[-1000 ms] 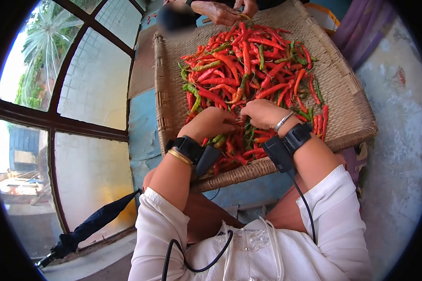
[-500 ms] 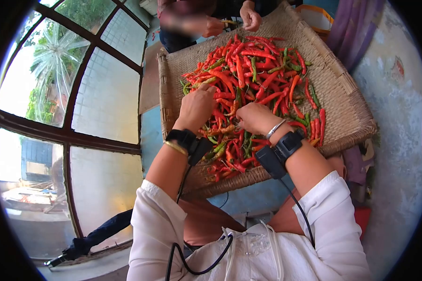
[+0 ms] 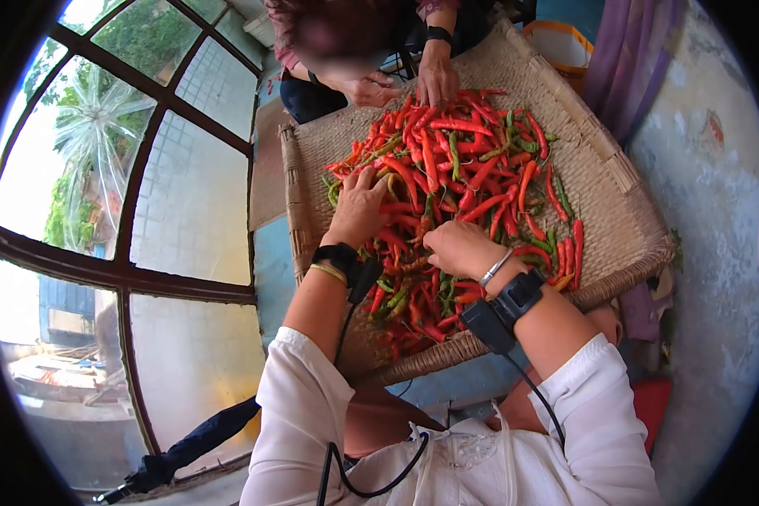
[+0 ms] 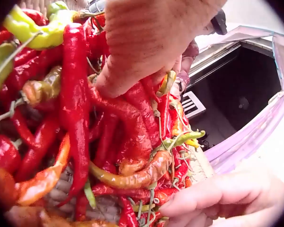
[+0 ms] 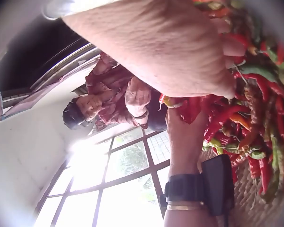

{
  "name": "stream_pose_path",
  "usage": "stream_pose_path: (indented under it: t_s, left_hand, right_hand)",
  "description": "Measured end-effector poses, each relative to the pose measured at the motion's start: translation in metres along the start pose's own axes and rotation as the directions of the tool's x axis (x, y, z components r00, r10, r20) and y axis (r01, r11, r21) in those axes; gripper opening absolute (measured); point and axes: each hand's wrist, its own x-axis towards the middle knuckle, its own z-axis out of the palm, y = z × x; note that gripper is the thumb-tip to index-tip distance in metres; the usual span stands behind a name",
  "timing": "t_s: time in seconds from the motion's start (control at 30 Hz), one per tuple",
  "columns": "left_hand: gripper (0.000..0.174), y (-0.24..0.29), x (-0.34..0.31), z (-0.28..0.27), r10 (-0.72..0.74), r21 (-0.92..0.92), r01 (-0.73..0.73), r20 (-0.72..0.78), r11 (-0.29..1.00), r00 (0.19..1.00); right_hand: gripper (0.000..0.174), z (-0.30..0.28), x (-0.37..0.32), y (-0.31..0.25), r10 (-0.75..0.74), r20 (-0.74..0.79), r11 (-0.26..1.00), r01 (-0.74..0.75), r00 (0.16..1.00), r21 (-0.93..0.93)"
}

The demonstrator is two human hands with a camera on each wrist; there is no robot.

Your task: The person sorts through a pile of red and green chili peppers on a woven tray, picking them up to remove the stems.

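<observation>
A large heap of mostly red chili peppers (image 3: 481, 181), with some green ones mixed in, lies on a woven tray (image 3: 590, 177). My left hand (image 3: 358, 211) reaches over the heap's left side, fingers extended beside a yellow-brown chili (image 3: 393, 184). In the left wrist view its thumb (image 4: 114, 85) rests against red chilies, below a yellow-green chili (image 4: 42, 32). My right hand (image 3: 464, 250) is over the near middle of the heap with its fingers bent down. Its fingertips (image 4: 173, 208) are right by some chili stems; I cannot tell whether they pinch one.
Across the tray, another person's hand (image 3: 438, 84) touches the far chilies, while the other hand (image 3: 369, 89) is at the tray's far edge. Windows (image 3: 190, 219) line the left, with a folded umbrella (image 3: 198, 440) below them. A bucket (image 3: 558, 51) stands behind the tray's far right.
My left hand has moved from beside the right hand out to the heap's left side. My right hand stays near the middle. The other person's hand has come down onto the far chilies.
</observation>
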Motion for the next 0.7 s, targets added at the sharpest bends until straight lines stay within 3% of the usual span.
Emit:
stream_pose_path:
  t_s: [0.07,0.17,0.2,0.27,0.47,0.57,0.63,0.7]
  left_hand:
    - [0.047,0.002,-0.002,0.003,-0.011,-0.022,0.012,0.050,1.000,0.999]
    - [0.028,0.013,-0.018,0.011,0.087,0.078,-0.088,0.017,0.993,0.996]
    - [0.028,0.018,-0.022,0.006,0.085,0.072,-0.085,0.010,0.994,0.996]
    - [0.030,0.026,-0.031,-0.009,0.069,-0.001,-0.070,0.215,0.998,0.974]
    - [0.031,0.037,-0.048,-0.025,0.110,-0.140,-0.084,0.195,0.987,0.975]
    - [0.027,0.035,-0.050,-0.030,0.089,-0.312,-0.043,0.135,0.949,0.987]
    - [0.020,0.030,-0.049,-0.033,0.101,-0.539,-0.032,0.099,0.842,0.990]
    - [0.017,0.029,-0.045,-0.050,0.065,-0.621,0.013,0.103,0.784,0.993]
  right_hand:
    - [0.015,-0.002,-0.001,0.000,0.023,0.007,1.000,-0.023,1.000,-0.006]
    - [0.016,-0.007,0.000,0.002,0.041,-0.011,0.999,-0.041,0.999,-0.019]
    - [0.016,-0.007,-0.001,0.003,0.038,-0.026,0.999,-0.038,0.999,-0.022]
    - [0.018,-0.005,0.000,0.008,0.044,-0.055,0.999,-0.045,0.998,-0.016]
    - [0.022,-0.009,0.002,0.011,0.033,-0.098,0.999,-0.029,0.995,0.040]
    - [0.022,-0.020,-0.001,0.006,-0.016,-0.105,1.000,0.015,0.994,-0.006]
    - [0.021,-0.034,-0.003,-0.008,0.009,-0.068,0.999,-0.011,0.998,-0.032]
    - [0.022,-0.050,0.002,-0.022,0.037,-0.049,0.993,-0.043,0.998,-0.109]
